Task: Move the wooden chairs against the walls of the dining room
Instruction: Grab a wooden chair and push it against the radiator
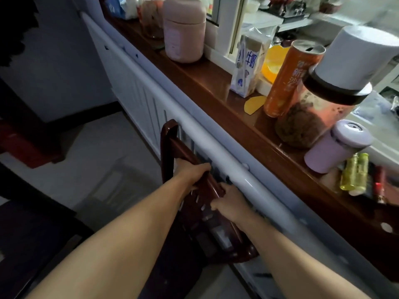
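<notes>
Gripping the top rail of the dark reddish-brown wooden chair (172, 147), left hand (190, 173) and right hand (228, 201) curl round it; the chair stands just beside the white panelled wall (138, 91) at two o'clock.

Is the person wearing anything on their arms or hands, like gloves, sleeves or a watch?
Nothing shows. Both forearms are bare from the bottom of the picture up to the wrists, with no sleeve edge in view. The left hand and the right hand have no gloves, and no watch, bracelet or ring is visible.
</notes>
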